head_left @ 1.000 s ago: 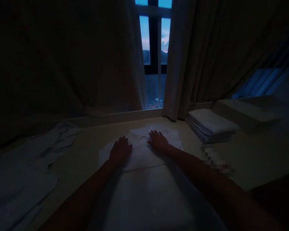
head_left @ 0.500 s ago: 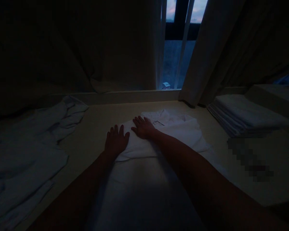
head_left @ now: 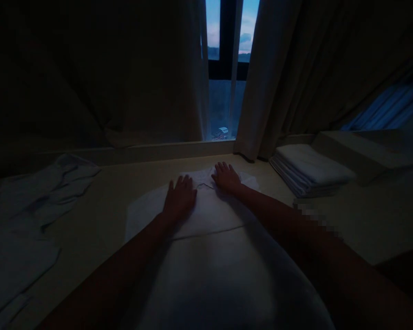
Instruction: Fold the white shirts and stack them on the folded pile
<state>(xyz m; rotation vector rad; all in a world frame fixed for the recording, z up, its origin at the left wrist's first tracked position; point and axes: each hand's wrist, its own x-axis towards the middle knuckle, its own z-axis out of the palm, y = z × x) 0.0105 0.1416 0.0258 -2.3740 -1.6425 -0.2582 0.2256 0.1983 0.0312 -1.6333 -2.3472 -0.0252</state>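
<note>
Pressing down: two hands, both flat, palms down, fingers loosely spread, gripping nothing. Left hand [head_left: 179, 199] on upper part of white garment [head_left: 206, 256]; right hand [head_left: 227, 178] just beyond it, at far end of same garment. One garment, spread flat on surface [head_left: 99, 220], centre. One stack of folded white cloths [head_left: 309, 169] at right, layers too dim to count. One loose heap of pale cloth [head_left: 37, 201] at left, well apart. Two curtains [head_left: 268, 91], window [head_left: 223, 105] between.
</note>
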